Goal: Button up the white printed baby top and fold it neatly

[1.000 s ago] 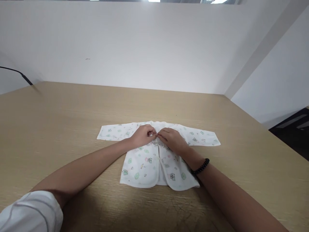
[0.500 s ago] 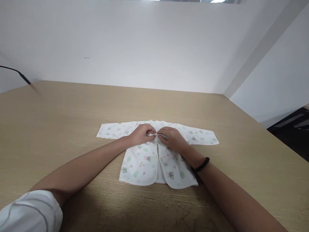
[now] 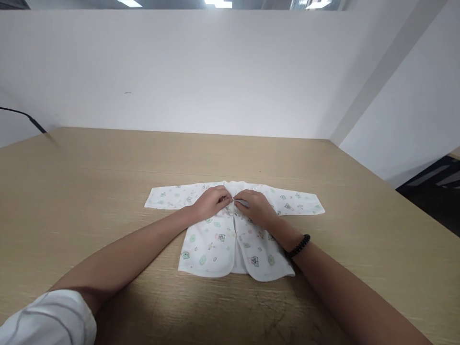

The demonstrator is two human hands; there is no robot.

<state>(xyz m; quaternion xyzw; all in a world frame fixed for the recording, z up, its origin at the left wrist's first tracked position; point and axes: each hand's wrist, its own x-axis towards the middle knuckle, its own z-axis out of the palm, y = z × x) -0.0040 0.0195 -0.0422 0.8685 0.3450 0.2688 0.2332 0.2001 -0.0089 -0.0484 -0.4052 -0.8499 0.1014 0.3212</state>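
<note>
A small white baby jacket [image 3: 212, 254] with a printed pattern of green, pink and brown figures lies flat on the table, its sleeves stretched out to both sides. Its front edges meet near the chest and part toward the rounded lower hem. At the upper front opening, my left hand [image 3: 212, 202] pinches the left edge of the cloth. Close against it, my right hand [image 3: 256, 207] pinches the right edge, fingertips almost touching those of the left. Whatever fastener lies between the fingertips is too small and covered to make out.
The wooden table [image 3: 108, 163] reaches back to a white wall [image 3: 201, 72]. A black cable [image 3: 34, 120] comes in at the far left. Beyond the table's right edge stands a dark object [image 3: 438, 191]. A black beaded bracelet [image 3: 300, 246] circles my right wrist.
My left thumb has closed in toward its fingers, and the left fingertips sit tighter at the opening. My right hand has hardly moved. The camera has tilted slightly upward.
</note>
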